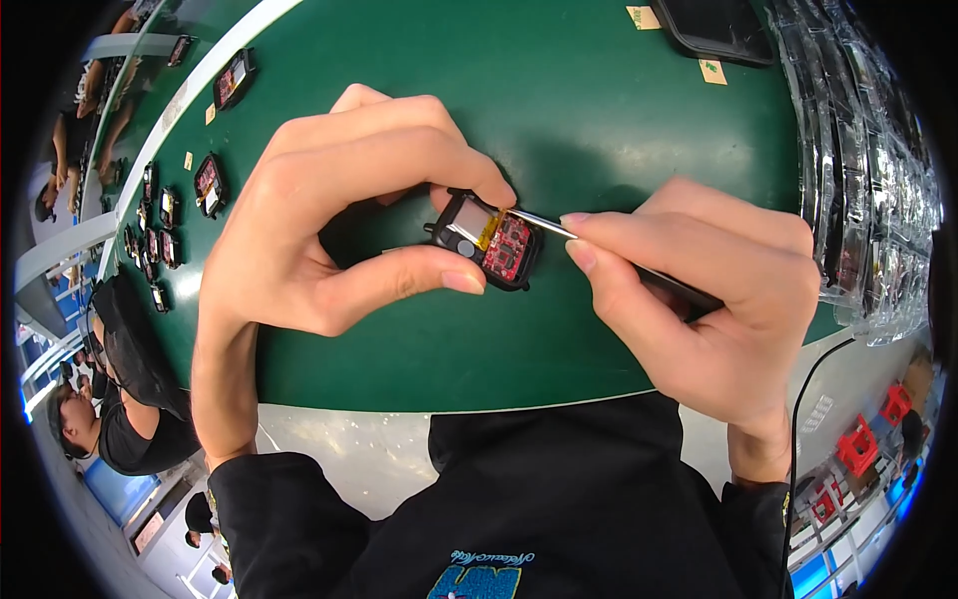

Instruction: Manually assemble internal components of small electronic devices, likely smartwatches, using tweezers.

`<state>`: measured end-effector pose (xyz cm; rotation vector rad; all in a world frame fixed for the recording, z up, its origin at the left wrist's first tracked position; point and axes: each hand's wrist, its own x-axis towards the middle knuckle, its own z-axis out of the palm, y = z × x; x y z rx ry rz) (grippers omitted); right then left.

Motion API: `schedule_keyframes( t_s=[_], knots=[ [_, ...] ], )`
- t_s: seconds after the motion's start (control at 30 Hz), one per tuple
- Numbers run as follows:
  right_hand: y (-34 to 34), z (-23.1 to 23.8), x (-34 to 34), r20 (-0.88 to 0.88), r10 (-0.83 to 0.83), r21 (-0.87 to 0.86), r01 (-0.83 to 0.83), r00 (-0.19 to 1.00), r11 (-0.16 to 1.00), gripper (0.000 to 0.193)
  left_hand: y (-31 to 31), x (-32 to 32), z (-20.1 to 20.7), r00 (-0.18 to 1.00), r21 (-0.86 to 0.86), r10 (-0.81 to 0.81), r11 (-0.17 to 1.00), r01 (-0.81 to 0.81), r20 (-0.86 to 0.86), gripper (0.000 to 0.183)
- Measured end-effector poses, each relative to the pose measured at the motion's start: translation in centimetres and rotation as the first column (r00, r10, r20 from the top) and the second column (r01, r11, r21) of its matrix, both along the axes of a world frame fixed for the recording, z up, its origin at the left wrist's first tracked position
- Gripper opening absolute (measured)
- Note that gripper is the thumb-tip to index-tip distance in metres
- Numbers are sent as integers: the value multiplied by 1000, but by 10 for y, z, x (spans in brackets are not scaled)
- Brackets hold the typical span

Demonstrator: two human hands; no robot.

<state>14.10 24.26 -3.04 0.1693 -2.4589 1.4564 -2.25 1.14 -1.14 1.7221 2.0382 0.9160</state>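
Between the thumb and fingers of my left hand (329,210) is a small black device housing (465,252), tilted above the green table. Inside it are a red circuit board (509,250), a silver-grey battery-like block (471,220) and a strip of yellow tape (490,230). My right hand (714,285) pinches slim tweezers (544,223) with a silver tip and dark body. Their tip meets the housing's upper edge by the tape, close to my left index fingertip. Whether the tip grips anything is too small to tell.
Similar open housings lie at the left, one (210,186) nearer and another (235,79) farther back, with several more clustered by the rim. A black tray (714,30) sits at the far right. Stacked clear plastic trays (848,150) line the right edge. A co-worker (135,424) sits at left.
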Motion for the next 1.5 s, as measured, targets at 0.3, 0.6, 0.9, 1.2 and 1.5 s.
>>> schedule_keyframes(
  t_s=[0.3, 0.6, 0.9, 1.2, 1.5],
  knots=[
    [-1, -6, 4, -76, 8, 1, -8, 997, 1000, 20, 0, 2, 2, 1000, -29, 6, 1000, -6, 30, 56],
    [10, 7, 32, -31, -100, -92, 97, 995, 991, 19, 13, 14, 13, 983, -15, 54, 998, -58, -175, 52],
    [7, -9, 42, -119, -44, -237, 15, 992, 971, 18, 66, -14, 36, 977, 139, 211, 968, -209, -5, 50],
    [6, -10, 41, -157, -97, -245, 56, 983, 968, 19, 282, -58, 93, 923, 238, -189, 931, 277, -334, 46],
    [8, 0, 45, -104, -118, -224, 93, 988, 970, 16, 237, -83, 72, 970, 268, 4, 961, 63, -242, 37]
  ],
)
